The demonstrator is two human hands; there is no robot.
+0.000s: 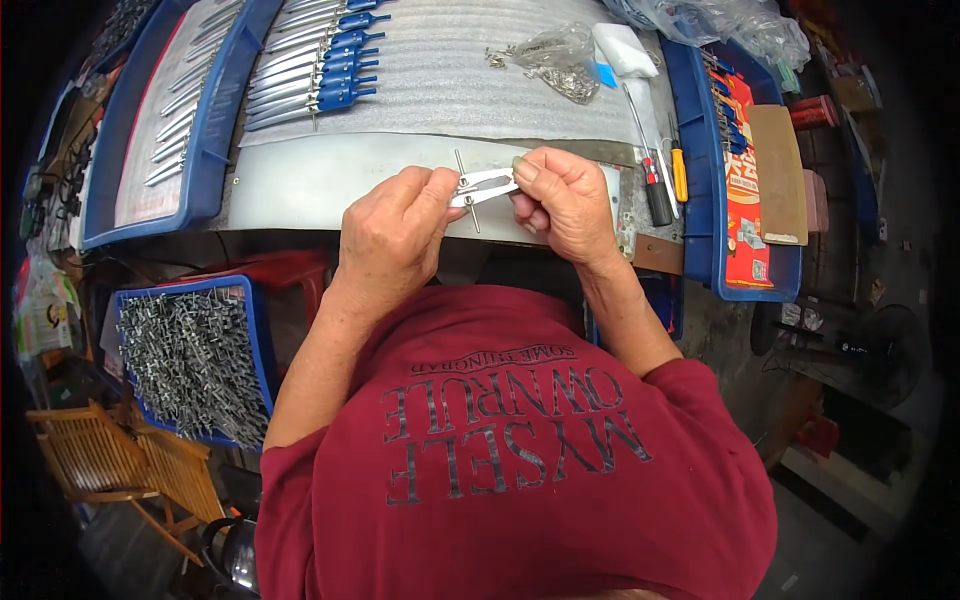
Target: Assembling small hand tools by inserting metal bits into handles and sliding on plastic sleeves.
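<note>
White work board (310, 185), below the hands, probably as a smooth working surface; blue-handled tools (345, 68), one row, laid parallel, perhaps for easy counting; left hand (395, 222), pinched on the left end of a silver two-armed piece (488, 193); right hand (568, 200), pinched on its right end, presumably for steadiness; said piece, one, held above the board; thin rod (475, 218), one, crossing it

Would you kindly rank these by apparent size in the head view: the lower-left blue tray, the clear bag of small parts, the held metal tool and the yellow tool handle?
1. Blue tray
2. Clear bag
3. Held metal tool, by its visible part only; it is partly covered
4. Yellow tool handle
</note>
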